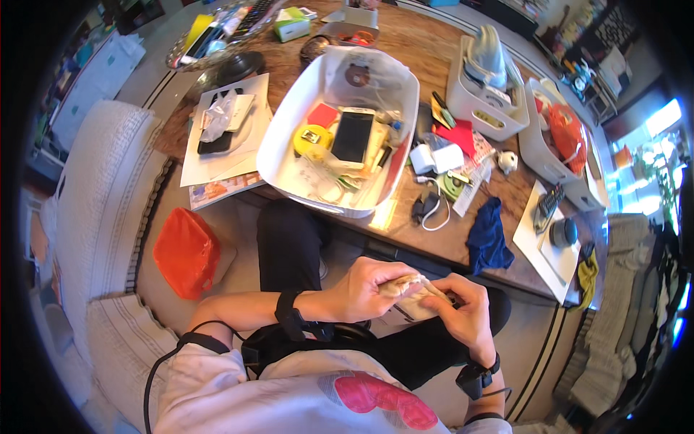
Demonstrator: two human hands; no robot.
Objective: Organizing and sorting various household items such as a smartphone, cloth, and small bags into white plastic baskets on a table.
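Between my two hands is a crumpled cream-coloured cloth piece [416,290], perhaps a small pouch, held above my lap. My left hand [368,287] grips its bunched left end with the thumb on top. The fingers of my right hand [462,305] pinch the right side, thumb across the fabric. Beyond them on the table is a white plastic bin [271,157]. A white smartphone [352,136], a yellow tape measure [313,140], a red card [322,115] and other small items lie inside it.
A navy cloth [490,236] hangs over the table edge [434,249]. Near it are a white cable [442,217] and a green round object [452,185]. Two more white bins [488,116] stand at the right. An orange bag [187,254] sits on the floor at the left.
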